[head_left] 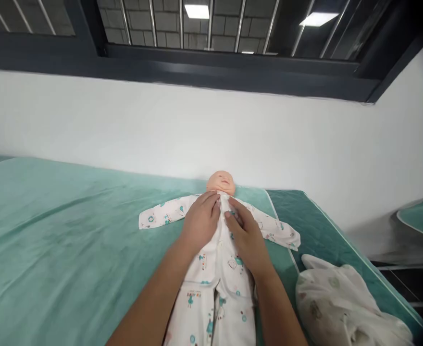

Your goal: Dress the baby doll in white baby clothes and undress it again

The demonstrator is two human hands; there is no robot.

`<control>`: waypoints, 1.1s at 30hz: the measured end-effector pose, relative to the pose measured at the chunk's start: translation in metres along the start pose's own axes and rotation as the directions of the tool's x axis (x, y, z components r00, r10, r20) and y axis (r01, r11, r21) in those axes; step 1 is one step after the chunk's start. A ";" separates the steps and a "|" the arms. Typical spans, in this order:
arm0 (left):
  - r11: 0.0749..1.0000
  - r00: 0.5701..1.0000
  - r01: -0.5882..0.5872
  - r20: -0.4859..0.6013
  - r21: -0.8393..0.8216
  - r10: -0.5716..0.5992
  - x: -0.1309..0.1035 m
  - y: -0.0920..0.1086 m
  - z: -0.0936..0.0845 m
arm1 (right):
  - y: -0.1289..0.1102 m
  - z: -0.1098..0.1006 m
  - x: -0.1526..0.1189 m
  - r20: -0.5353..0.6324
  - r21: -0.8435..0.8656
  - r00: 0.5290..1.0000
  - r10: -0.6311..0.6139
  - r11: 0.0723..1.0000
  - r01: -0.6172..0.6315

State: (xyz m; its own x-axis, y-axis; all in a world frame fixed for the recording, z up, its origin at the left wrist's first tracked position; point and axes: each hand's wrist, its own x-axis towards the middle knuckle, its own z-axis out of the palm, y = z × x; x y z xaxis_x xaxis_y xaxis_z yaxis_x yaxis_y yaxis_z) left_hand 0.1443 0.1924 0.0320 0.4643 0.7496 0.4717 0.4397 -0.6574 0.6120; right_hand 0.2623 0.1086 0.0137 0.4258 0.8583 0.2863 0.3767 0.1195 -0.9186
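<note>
Bedding comes first by size: a green sheet (60,230) covers the bed (327,226), which stands against a white wall (233,134) under a dark window frame (204,67) with metal bars. On the sheet, near the wall, lies a baby doll (221,182) on its back, head toward the wall. It wears a white romper (215,269) with small printed figures, and both sleeves are spread out flat to the sides. At the right edge of the bed, well apart from the doll's head but near its legs, there is a crumpled white cloth (341,302) with a pale pattern. Both forearms of the person reach in from the bottom. The left hand (200,218) rests on the doll's chest, its fingers (211,202) bent together at the romper's front opening just under the neck. The right hand (245,235) lies beside it, touching the same place, its fingers (233,216) partly curled on the cloth. Whether the fingers really pinch the fabric or only press on it, I cannot tell.
</note>
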 end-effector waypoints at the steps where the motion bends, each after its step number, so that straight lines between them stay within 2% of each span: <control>1: 1.000 1.000 0.002 0.008 0.002 -0.002 -0.002 -0.002 0.002 | 0.002 0.001 -0.002 0.005 -0.020 1.000 -0.013 1.000 0.013; 4: 1.000 1.000 0.023 0.018 -0.013 -0.023 -0.004 -0.004 0.003 | 0.003 0.003 -0.003 0.008 -0.090 0.999 -0.053 0.994 0.054; 11: 0.999 0.999 0.039 0.033 -0.001 -0.039 -0.002 0.000 -0.001 | 0.004 0.004 0.000 0.030 -0.142 0.999 -0.037 0.989 0.041; 19: 1.000 0.999 0.025 0.022 -0.003 -0.025 -0.003 0.001 0.000 | 0.003 0.002 0.002 0.083 -0.165 0.996 -0.020 0.986 0.034; 27: 0.999 0.999 0.031 0.021 0.009 -0.032 -0.003 -0.002 0.002 | 0.003 0.003 0.003 0.063 -0.176 0.997 -0.046 0.983 0.056; 33: 1.000 1.000 0.012 0.023 -0.003 -0.012 -0.003 -0.003 0.001 | 0.002 0.004 0.004 0.052 -0.137 0.999 -0.004 0.991 0.011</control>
State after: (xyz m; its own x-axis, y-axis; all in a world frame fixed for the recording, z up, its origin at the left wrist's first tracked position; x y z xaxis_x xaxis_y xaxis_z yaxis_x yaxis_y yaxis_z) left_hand 0.1429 0.1917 0.0281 0.4762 0.7558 0.4494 0.4435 -0.6478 0.6194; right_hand 0.2618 0.1146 0.0118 0.3808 0.8827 0.2754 0.4905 0.0597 -0.8694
